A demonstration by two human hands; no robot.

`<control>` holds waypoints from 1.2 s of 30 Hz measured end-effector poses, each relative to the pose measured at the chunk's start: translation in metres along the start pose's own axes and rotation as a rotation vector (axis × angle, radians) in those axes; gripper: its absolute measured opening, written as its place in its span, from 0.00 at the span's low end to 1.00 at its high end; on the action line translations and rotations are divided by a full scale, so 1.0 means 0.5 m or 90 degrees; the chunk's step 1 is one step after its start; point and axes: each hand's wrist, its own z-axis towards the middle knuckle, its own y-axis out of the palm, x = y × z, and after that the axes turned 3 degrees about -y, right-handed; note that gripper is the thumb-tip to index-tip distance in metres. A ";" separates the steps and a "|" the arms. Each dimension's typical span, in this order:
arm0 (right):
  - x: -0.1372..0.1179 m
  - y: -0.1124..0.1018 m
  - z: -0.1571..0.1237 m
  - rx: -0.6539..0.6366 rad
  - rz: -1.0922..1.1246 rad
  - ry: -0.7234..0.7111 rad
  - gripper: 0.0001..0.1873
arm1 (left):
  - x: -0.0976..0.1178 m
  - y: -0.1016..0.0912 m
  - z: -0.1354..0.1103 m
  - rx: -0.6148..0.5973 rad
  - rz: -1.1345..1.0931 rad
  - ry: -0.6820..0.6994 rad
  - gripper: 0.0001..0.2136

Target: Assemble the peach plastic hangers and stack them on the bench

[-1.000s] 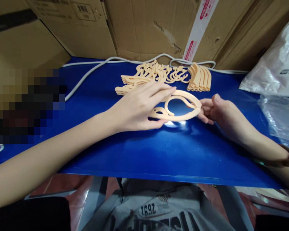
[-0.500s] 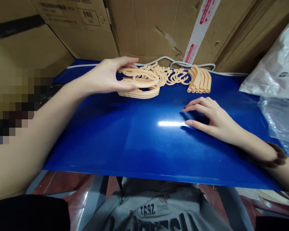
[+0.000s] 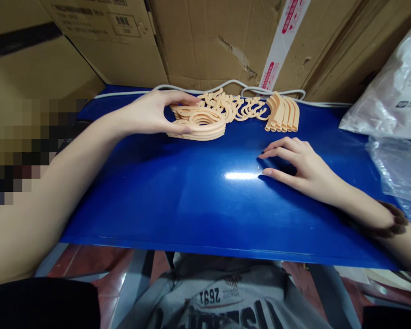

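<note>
My left hand (image 3: 150,112) is around the left end of a stack of cream plastic curved hanger pieces (image 3: 208,133), thumb along the near side and fingers along the far side. The palm hides that end of the stack. Beside it lies a heap of small cream plastic hooks (image 3: 251,109). Farther right is a row of short curved cream arms (image 3: 283,114), lined up side by side. My right hand (image 3: 303,171) is low over the table in front of that row, its thumb and fingers apart with nothing between them.
The blue table (image 3: 178,196) has a white cable (image 3: 233,83) along its back. Cardboard boxes (image 3: 208,45) stand behind it. On the right are a filled white plastic bag (image 3: 390,100) and a clear plastic wrapper (image 3: 393,169).
The upper hanger piece at my left hand, raised and tilted before, now sits lower and level on the stack. My right hand has hardly moved.
</note>
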 end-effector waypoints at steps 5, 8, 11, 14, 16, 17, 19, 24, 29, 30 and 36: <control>0.002 0.001 -0.001 -0.002 -0.007 -0.001 0.19 | 0.013 0.005 -0.003 0.027 0.002 0.006 0.32; 0.004 0.001 -0.001 -0.003 -0.012 -0.001 0.18 | 0.018 0.005 -0.003 0.001 -0.012 -0.028 0.33; 0.005 0.001 -0.002 -0.001 -0.014 -0.005 0.18 | 0.022 0.004 -0.002 -0.007 -0.013 -0.059 0.34; 0.005 0.001 -0.002 -0.003 -0.012 -0.007 0.19 | 0.025 0.002 -0.001 -0.003 -0.013 -0.066 0.36; 0.004 0.000 -0.002 -0.002 -0.012 -0.007 0.19 | 0.026 0.001 -0.001 -0.011 -0.018 -0.071 0.36; 0.004 0.000 -0.002 -0.001 -0.012 -0.008 0.19 | 0.027 0.001 -0.001 -0.015 -0.020 -0.073 0.36; 0.004 0.000 -0.002 0.000 -0.014 -0.010 0.19 | 0.029 0.002 -0.001 -0.014 -0.019 -0.078 0.36; 0.005 0.000 -0.002 -0.001 -0.021 -0.010 0.19 | 0.043 0.003 -0.006 0.005 -0.005 -0.069 0.34; 0.006 0.001 -0.002 -0.003 -0.033 -0.013 0.18 | 0.076 -0.003 -0.018 0.016 0.014 -0.083 0.35; 0.006 0.000 -0.002 -0.003 -0.034 -0.013 0.18 | 0.080 -0.003 -0.020 0.016 0.019 -0.084 0.35; 0.006 0.001 -0.003 -0.001 -0.033 -0.012 0.19 | 0.070 0.002 -0.017 0.036 0.026 -0.065 0.36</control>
